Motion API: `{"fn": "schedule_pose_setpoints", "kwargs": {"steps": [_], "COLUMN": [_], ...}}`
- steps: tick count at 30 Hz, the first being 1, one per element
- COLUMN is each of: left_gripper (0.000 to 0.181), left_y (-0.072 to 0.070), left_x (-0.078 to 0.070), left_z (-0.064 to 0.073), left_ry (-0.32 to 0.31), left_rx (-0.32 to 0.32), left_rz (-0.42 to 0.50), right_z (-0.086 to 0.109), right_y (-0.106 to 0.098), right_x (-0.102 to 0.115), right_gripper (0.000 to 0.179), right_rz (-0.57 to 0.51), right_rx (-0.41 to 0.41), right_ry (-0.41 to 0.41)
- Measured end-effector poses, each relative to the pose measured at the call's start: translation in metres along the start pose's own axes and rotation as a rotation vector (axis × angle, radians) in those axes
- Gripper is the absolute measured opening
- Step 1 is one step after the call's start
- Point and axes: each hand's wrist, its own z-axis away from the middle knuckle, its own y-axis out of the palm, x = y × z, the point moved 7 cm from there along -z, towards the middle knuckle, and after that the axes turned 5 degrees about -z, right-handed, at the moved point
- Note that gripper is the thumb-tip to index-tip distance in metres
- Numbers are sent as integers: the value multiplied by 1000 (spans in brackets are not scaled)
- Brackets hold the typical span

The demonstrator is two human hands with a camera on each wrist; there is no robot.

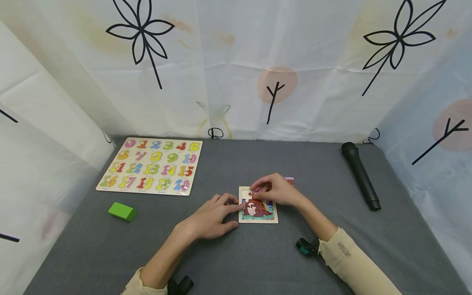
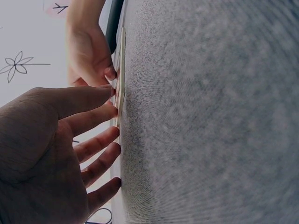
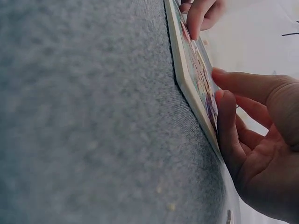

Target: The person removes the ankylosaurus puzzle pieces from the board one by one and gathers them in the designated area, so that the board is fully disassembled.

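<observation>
A small jigsaw puzzle board (image 1: 258,220) with a pale rim and a red-haired cartoon figure lies flat on the grey table. At its left side is my left hand (image 1: 212,217), fingers extended, the index fingertip touching the picture. My right hand (image 1: 278,190) reaches over the upper part, thumb and fingertips pinched together at a small reddish puzzle piece (image 1: 250,194) near the upper left corner. Much of that piece is covered by the fingers. In the right wrist view the thumb and bent fingers meet the board (image 3: 184,77), seen nearly edge-on. A pink and red piece (image 1: 290,179) shows partly behind the right hand.
A number puzzle board (image 1: 144,191) lies at the back left, with a green block (image 1: 122,211) in front of it. On the right lies a black microphone (image 1: 360,176). White patterned curtains (image 1: 236,82) border the table's back and sides.
</observation>
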Motion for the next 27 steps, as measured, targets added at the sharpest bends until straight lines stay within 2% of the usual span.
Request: {"fn": "schedule_pose_setpoints", "kwargs": {"steps": [10,14,21,27], "left_gripper": [53,53,53,53], "left_y": [-1,-1,-1,-1], "left_x": [-1,-1,-1,-1], "left_z": [0,1,0,0], "left_ry": [8,10,9,7], "left_rx": [-1,2,-1,0], "left_rz": [-3,-1,-1,1], "right_z": [-7,-7,-4,-3], "right_y": [3,5,5,5], "right_x": [6,7,8,8], "right_gripper": [17,15,12,16], "right_rz": [162,181,223,193], "right_rx": [36,57,44,52], "right_ry": [-38,-47,-68,-88]}}
